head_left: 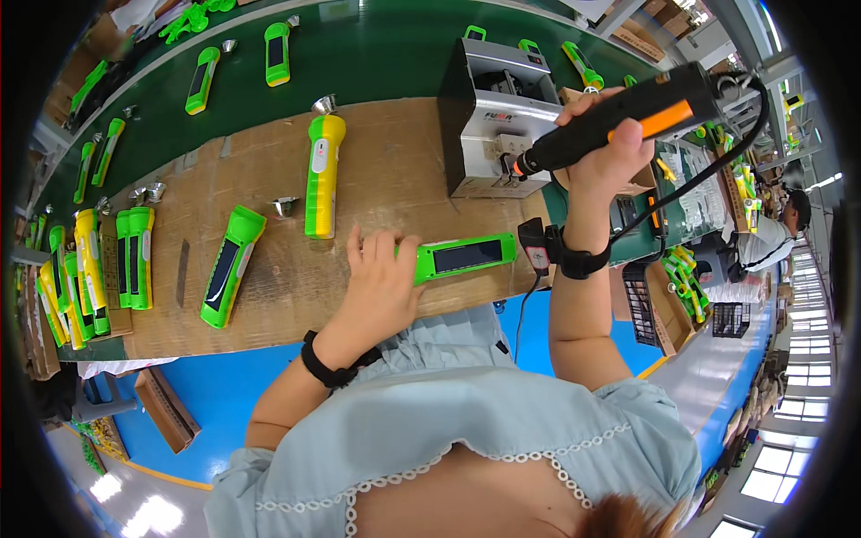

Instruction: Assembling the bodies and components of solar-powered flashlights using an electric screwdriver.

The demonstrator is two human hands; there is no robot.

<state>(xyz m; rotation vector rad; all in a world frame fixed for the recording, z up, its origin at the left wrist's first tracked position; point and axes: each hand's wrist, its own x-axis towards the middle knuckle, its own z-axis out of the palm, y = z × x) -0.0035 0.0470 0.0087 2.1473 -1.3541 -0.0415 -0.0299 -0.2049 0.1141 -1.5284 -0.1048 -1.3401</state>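
My right hand (pixel 603 148) grips a black electric screwdriver (pixel 619 121) with an orange strip and a dark cable. The screwdriver's tip meets the front outlet of a grey metal screw feeder (pixel 493 134). Near the table's front edge, my left hand (pixel 381 269) lies over the head end of a green flashlight (pixel 465 257), its fingers closed on it. That flashlight rests sideways on the cardboard, dark panel upward. Left of my left hand lie a yellow-and-green flashlight (pixel 323 179), a green flashlight with a dark panel (pixel 233 267) and a small silver reflector cup (pixel 283 208).
At the far left stands a cluster of flashlights (pixel 90 269). More flashlights (pixel 202 81) and reflectors lie on the green surface (pixel 377 54) behind the cardboard (pixel 269 314). A black crate (pixel 641 300) and a box of green-and-yellow parts (pixel 686 287) stand at right. Another person (pixel 776 238) sits farther off.
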